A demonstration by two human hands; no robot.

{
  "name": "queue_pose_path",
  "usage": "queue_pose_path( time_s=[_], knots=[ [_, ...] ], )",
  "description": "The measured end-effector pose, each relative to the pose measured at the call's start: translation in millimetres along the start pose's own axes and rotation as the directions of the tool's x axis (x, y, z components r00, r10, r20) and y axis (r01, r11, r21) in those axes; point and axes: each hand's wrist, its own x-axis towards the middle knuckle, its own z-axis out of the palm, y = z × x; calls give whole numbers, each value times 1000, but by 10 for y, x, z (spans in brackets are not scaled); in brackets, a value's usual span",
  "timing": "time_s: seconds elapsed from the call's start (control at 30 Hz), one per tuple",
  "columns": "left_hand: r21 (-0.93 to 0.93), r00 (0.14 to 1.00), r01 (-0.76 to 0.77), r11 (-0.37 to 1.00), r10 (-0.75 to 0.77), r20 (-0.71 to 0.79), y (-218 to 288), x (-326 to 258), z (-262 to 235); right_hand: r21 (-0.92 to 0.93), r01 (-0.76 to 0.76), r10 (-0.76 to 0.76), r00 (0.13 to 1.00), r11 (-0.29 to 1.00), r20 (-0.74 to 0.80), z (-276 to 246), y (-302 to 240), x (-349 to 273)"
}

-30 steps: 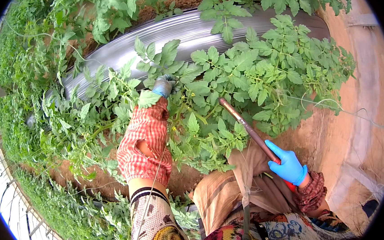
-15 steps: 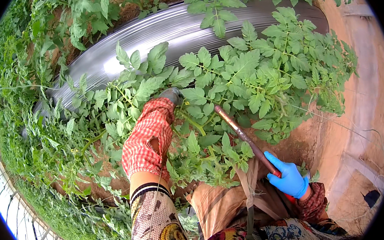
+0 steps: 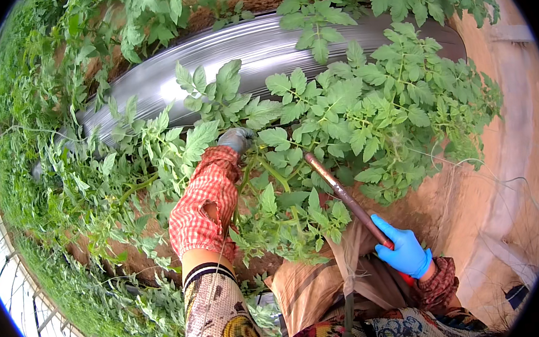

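Note:
My left hand, in a grey glove below a torn red-checked sleeve cover, reaches in among the leaves of a tomato plant. Its fingers are mostly hidden by foliage, so what they touch does not show. Close by is a thick, bent green stem. My right hand, in a blue glove, is closed round a long dark reddish-brown rod. The rod slants up and left, and its copper-coloured upper end meets the leaves just right of that stem. A red part shows below my hand.
Shiny grey plastic film covers a raised bed beyond the plant. Dense rows of plants spread along the left. Bare reddish soil lies at right, beside a pale strip. A thin string trails across there.
The view has shifted slightly, and the plants and film appear a little lower. My left hand has moved slightly left relative to the leaves. My right hand keeps hold of the rod.

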Motion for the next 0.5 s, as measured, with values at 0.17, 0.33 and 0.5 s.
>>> queue_pose_path(
  time_s=[0.17,0.33,0.5],
  knots=[
    [67,991,-47,997,55,-122,188,-125,-6,-8,19,-19,1000,1000,-1,-31,40,35],
    [149,984,63,987,-37,-176,237,-158,-17,-18,51,-51,999,999,-18,-32,139,24],
    [-144,972,86,986,-115,-206,199,-201,83,-20,65,-65,998,998,-10,-82,143,-5]
  ],
)
